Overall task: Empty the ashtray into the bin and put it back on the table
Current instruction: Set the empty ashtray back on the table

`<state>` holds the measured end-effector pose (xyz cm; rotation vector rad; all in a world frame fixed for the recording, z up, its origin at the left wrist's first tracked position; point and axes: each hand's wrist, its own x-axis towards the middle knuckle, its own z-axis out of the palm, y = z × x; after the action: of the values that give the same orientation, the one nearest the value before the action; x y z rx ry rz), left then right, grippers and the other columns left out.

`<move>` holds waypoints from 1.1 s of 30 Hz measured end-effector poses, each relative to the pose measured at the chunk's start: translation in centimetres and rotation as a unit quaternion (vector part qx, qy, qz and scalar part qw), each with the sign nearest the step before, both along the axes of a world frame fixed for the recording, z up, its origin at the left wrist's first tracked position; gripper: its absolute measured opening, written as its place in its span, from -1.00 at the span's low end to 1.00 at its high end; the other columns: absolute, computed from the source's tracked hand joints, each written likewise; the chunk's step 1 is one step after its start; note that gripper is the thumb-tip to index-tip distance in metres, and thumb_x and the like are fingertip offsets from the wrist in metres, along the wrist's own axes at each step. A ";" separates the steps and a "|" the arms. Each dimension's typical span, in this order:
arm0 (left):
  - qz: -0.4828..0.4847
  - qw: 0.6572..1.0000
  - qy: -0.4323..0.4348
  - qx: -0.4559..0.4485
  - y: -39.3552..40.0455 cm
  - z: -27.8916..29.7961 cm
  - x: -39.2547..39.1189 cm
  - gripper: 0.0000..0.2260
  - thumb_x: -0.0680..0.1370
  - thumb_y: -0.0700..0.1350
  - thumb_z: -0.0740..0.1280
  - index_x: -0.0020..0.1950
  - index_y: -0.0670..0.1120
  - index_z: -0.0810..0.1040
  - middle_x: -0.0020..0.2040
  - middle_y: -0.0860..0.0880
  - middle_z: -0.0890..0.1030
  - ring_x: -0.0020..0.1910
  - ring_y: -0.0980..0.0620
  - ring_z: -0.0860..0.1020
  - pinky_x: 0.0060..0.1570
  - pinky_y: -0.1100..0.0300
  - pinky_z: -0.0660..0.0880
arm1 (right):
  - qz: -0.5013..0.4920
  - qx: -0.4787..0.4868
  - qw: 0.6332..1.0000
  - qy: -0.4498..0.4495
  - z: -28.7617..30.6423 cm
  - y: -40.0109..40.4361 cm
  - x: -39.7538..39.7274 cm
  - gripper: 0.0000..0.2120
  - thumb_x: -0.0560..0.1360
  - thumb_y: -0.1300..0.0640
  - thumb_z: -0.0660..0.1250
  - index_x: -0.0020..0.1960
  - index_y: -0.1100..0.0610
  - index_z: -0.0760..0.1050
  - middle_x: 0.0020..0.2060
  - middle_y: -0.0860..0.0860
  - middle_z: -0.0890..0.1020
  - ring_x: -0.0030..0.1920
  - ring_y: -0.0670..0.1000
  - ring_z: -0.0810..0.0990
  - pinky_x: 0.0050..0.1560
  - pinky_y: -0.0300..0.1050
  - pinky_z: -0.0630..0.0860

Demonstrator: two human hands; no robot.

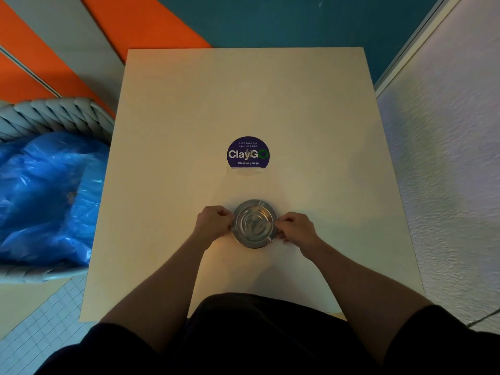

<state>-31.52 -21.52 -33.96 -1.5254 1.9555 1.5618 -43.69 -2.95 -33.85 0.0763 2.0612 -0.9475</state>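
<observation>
A round metal ashtray sits on the pale square table, a little in front of its centre. My left hand grips the ashtray's left rim with curled fingers. On the opposite rim my right hand pinches it the same way. The bowl looks bare and shiny inside. To the left of the table, lower than its top, stands a grey woven bin lined with a blue plastic bag.
A round dark "ClayGo" sticker is stuck at the table's centre, beyond the ashtray. A white textured wall runs along the table's right side. The floor behind is orange, grey and teal; pale tiles lie at lower left.
</observation>
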 end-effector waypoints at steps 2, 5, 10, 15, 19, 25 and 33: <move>0.000 1.000 0.000 0.014 0.1 -0.1 0.5 -0.94 0.44 -0.19 0.40 -0.22 -0.12 0.66 -0.30 -0.12 0.67 -0.39 -0.02 0.58 -0.34 0.16 0.56 | -0.001 0.000 1.000 0.010 0.0 -0.3 -0.4 -0.94 0.42 0.17 0.40 -0.19 0.12 0.66 -0.32 0.10 0.71 -0.34 0.02 0.68 -0.23 -0.08 0.66; 0.015 0.999 0.010 0.046 -0.3 -0.3 1.1 -0.91 0.46 -0.16 0.41 -0.22 -0.16 0.64 -0.30 -0.14 0.67 -0.37 -0.05 0.58 -0.33 0.13 0.55 | -0.013 0.000 1.000 0.015 0.1 0.0 -0.7 -0.91 0.42 0.11 0.39 -0.19 0.11 0.65 -0.31 0.10 0.72 -0.31 0.05 0.67 -0.18 -0.03 0.64; 0.072 0.995 0.026 0.061 -1.0 -0.2 0.9 -0.84 0.49 -0.09 0.42 -0.15 -0.19 0.63 -0.25 -0.14 0.68 -0.34 -0.08 0.60 -0.34 0.14 0.51 | -0.038 -0.004 0.999 -0.005 -0.2 1.5 -0.1 -0.87 0.44 0.09 0.42 -0.22 0.14 0.63 -0.30 0.13 0.72 -0.35 0.03 0.62 -0.23 -0.04 0.61; 0.017 0.999 0.020 0.024 -0.4 -0.1 0.3 -0.95 0.44 -0.14 0.44 -0.21 -0.10 0.65 -0.35 -0.08 0.67 -0.39 -0.02 0.58 -0.36 0.16 0.53 | -0.012 0.001 1.000 -0.001 -0.1 1.0 0.5 -0.89 0.44 0.13 0.39 -0.22 0.14 0.64 -0.32 0.14 0.72 -0.32 0.08 0.64 -0.19 -0.01 0.62; 0.004 1.000 0.015 0.003 -0.1 -0.2 0.4 -0.95 0.42 -0.18 0.44 -0.24 -0.07 0.65 -0.36 -0.06 0.66 -0.41 0.01 0.57 -0.40 0.20 0.53 | 0.013 0.008 1.000 0.011 0.1 0.4 0.3 -0.92 0.43 0.14 0.38 -0.20 0.11 0.64 -0.31 0.13 0.72 -0.23 0.15 0.71 -0.17 0.00 0.64; 0.014 1.000 0.024 0.011 -0.1 -0.3 1.0 -0.98 0.41 -0.20 0.44 -0.23 -0.10 0.65 -0.35 -0.09 0.65 -0.40 -0.03 0.57 -0.34 0.15 0.55 | 0.015 0.005 1.000 0.012 0.2 0.1 0.4 -0.93 0.43 0.13 0.38 -0.20 0.06 0.64 -0.28 0.10 0.73 -0.26 0.06 0.72 -0.24 -0.11 0.62; 0.043 0.997 0.036 0.057 0.1 -0.5 2.3 -0.96 0.44 -0.18 0.45 -0.17 -0.14 0.64 -0.33 -0.11 0.68 -0.36 -0.06 0.60 -0.23 0.06 0.59 | -0.010 -0.014 1.000 -0.011 0.2 1.1 0.8 -0.89 0.45 0.10 0.39 -0.13 0.14 0.64 -0.29 0.07 0.72 -0.31 0.00 0.68 -0.22 -0.07 0.62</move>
<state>-29.22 -21.42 -34.46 -1.5461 1.8239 1.7533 -42.93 -1.89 -33.69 0.0929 2.0299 -0.9821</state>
